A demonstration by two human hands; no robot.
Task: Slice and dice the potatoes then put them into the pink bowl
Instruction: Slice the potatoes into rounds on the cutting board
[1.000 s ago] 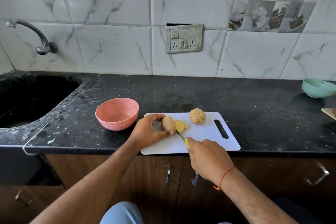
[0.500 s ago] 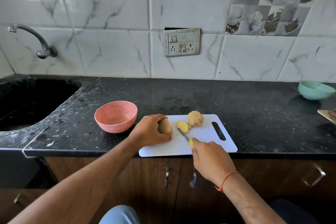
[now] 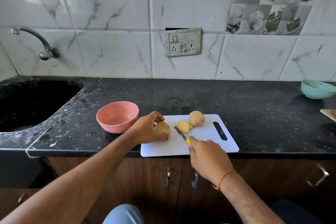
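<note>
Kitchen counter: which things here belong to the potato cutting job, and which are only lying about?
For the job: held potato, left hand, knife, right hand, cut slices, whole potato, white cutting board, pink bowl.

Lying about: green bowl, tap, sink, wall socket.

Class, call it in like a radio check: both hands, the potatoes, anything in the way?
Left hand grips cut potato; right hand holds knife. Slices and whole potato on board. Pink bowl empty. Nothing blocking.

No legible text, labels, brands or numbers anywhere in view.
</note>
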